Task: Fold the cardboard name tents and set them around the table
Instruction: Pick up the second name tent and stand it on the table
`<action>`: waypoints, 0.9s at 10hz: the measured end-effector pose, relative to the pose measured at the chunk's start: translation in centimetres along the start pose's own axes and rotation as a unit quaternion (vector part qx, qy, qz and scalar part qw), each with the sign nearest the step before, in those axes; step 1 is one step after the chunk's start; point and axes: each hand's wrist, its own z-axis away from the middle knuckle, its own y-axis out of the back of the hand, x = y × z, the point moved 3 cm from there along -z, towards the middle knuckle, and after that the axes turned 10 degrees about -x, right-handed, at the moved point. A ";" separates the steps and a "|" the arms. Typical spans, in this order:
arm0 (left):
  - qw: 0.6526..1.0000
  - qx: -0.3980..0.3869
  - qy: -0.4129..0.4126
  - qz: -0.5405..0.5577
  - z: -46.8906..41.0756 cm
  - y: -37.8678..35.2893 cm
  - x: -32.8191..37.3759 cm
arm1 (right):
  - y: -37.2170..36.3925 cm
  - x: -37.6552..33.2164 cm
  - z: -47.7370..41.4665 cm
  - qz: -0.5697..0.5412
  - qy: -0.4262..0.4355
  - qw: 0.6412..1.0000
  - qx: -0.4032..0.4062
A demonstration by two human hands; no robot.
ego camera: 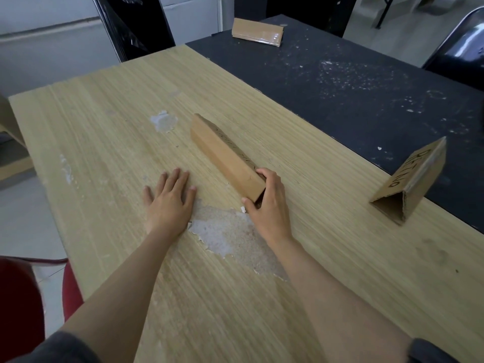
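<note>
On the light wood-grain table [110, 142], the left hand [169, 203] lies flat, fingers spread, holding nothing. The right hand [267, 205] grips the near end of a long folded brown cardboard tent [222, 153]. A standing lettered cardboard tent [411, 182] sits right; a flat folded cardboard piece [258, 31] lies far off on the black tabletop [340, 82].

Three tents [225, 155] on table [104, 121]

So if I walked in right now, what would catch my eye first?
Probably the long folded cardboard tent lying mid-table, with the right hand gripping its near end and the left hand pressed flat on the wood beside it. Next, the big patch of peeled veneer just below the hands. Then the finished tent standing at the right, where the wooden top meets the black one.
</note>
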 end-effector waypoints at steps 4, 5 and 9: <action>1.000 -0.004 0.001 -0.012 0.0 -0.1 -0.4 | -0.5 -0.8 1.5 0.020 0.024 1.000 -0.001; 1.000 -0.006 0.001 -0.017 -0.1 -0.2 -0.3 | -0.2 -0.5 1.8 0.023 0.014 1.000 0.014; 1.000 -0.008 -0.007 -0.015 0.2 -0.1 -0.1 | 0.2 0.1 2.3 -0.006 0.003 0.999 0.037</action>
